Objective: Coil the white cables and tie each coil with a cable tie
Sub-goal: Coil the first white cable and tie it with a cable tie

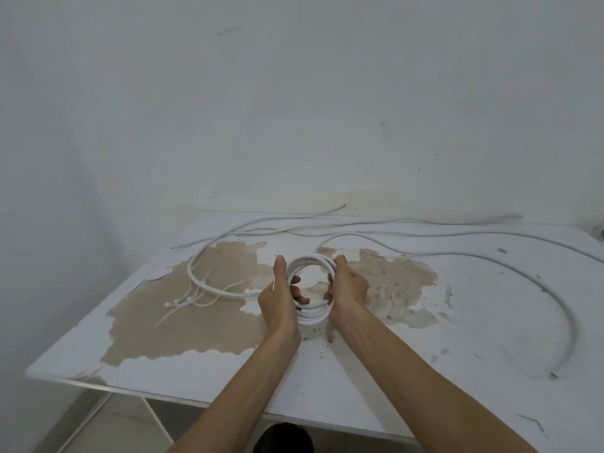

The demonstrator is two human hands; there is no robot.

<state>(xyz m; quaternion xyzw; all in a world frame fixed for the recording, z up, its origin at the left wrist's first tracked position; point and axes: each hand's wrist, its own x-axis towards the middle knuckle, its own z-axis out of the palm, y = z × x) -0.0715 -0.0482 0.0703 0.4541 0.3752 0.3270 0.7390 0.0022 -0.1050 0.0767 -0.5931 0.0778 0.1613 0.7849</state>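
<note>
Peeling white table [202, 335] against pale scuffed wall [294, 93].

coil [312, 287] mid-table [425, 371]; cable ties [192, 297] left; loose cables [392, 228] behind.

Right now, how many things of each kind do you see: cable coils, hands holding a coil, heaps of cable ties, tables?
cable coil: 1
hands holding it: 2 (left hand, right hand)
heap of cable ties: 1
table: 1
Total: 5
</note>
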